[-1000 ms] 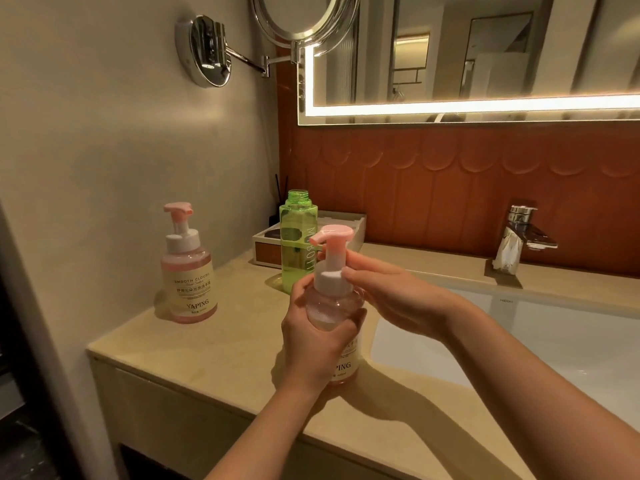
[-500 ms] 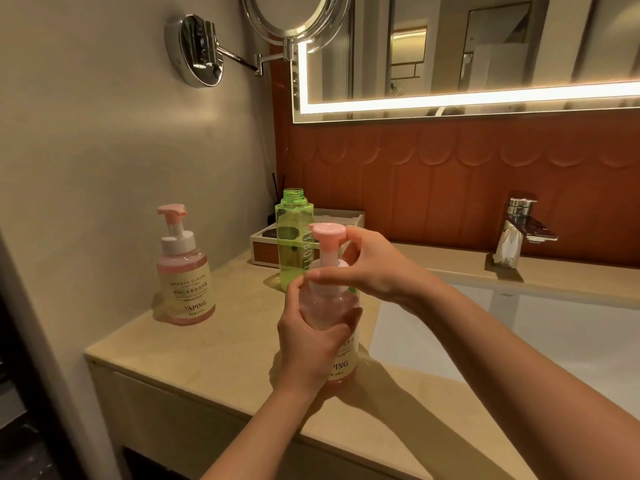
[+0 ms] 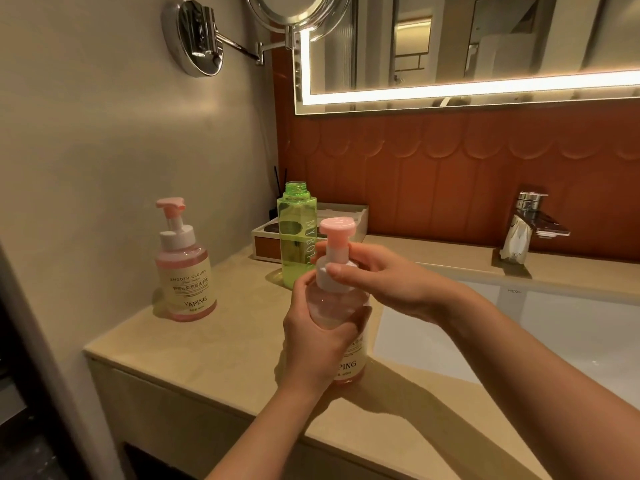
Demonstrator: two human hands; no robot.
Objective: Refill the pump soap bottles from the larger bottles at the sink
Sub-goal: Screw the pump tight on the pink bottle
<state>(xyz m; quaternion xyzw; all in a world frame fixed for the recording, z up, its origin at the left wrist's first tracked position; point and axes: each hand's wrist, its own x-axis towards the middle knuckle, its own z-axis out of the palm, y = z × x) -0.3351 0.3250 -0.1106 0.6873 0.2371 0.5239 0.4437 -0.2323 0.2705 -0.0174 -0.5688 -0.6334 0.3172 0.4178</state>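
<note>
Roughly halfway, I'd say. The pump soap bottle [image 3: 334, 301] stands on the desk [image 3: 214, 351] just left of the sink basin [image 3: 519, 341]. The left hand [image 3: 311, 341] is wrapped around its body and the right hand [image 3: 391, 282] is pinching the white pump collar [image 3: 327, 283]. Can't tell if the top is going on or coming off, but the upper part looks clear, so my guess is it's not filled yet. The green refill bottle [image 3: 297, 237], cap off, sits just behind it. The other pump bottle [image 3: 185, 271], farthest left of the basin, looks nearly full with its pump on, so that one seems done.
</note>
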